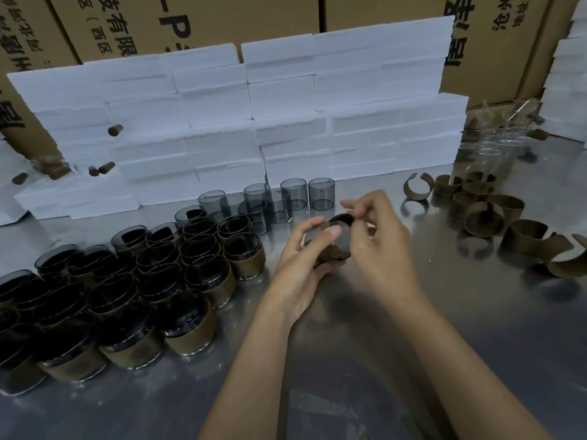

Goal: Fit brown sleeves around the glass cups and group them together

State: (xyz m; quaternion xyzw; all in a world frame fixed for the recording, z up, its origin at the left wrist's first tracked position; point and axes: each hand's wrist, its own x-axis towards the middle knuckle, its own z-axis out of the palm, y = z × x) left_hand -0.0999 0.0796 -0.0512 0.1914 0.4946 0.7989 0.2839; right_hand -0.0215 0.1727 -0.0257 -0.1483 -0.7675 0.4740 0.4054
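A dark glass cup (340, 241) with a brown sleeve round it is held tilted above the steel table, its mouth toward me. My left hand (303, 258) grips it from the left, thumb across the rim. My right hand (379, 239) holds it from the right, fingers curled at its top edge. Several sleeved cups (133, 293) stand packed together at the left. Several bare smoky cups (279, 200) stand behind my hands. Loose brown sleeves (486, 214) lie curled at the right.
White foam blocks (247, 122) are stacked along the back of the steel table (349, 360), with cardboard cartons (222, 23) behind them. Clear plastic wrapping (498, 134) stands at the back right. More foam blocks (568, 77) rise at the far right edge.
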